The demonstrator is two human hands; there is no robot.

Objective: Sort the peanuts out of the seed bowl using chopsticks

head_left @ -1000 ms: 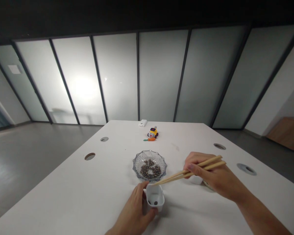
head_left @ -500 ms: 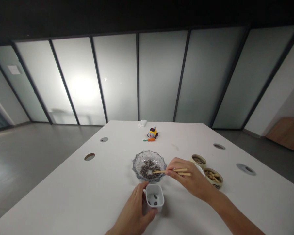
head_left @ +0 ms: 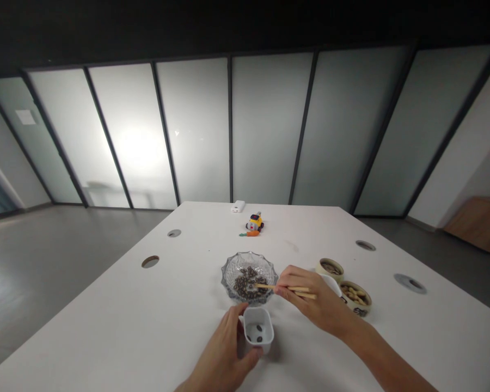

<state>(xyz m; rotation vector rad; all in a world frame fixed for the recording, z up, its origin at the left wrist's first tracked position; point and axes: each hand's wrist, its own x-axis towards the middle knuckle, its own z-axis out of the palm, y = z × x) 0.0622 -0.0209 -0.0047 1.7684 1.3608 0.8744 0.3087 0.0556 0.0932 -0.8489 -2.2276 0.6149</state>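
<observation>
My right hand [head_left: 310, 302] is closed on a pair of wooden chopsticks [head_left: 283, 289], whose tips reach into a scalloped glass bowl [head_left: 228, 269] of dark seeds [head_left: 245, 283]. My left hand [head_left: 224, 354] wraps around a small white plastic cup [head_left: 258, 329] just in front of the bowl. Two dark seeds lie in the cup's bottom.
All stands on a white table [head_left: 147, 316] with round cable holes [head_left: 149, 261]. Two small round tins [head_left: 354, 295] with nuts and seeds stand right of my right hand. A yellow toy car [head_left: 255, 222], an orange toy carrot [head_left: 250, 233] and a white box [head_left: 237, 206] lie at the far edge.
My right hand swung the chopsticks from over the white cup to the glass bowl, uncovering the two tins. A second seed appeared in the cup. The left hand stayed put.
</observation>
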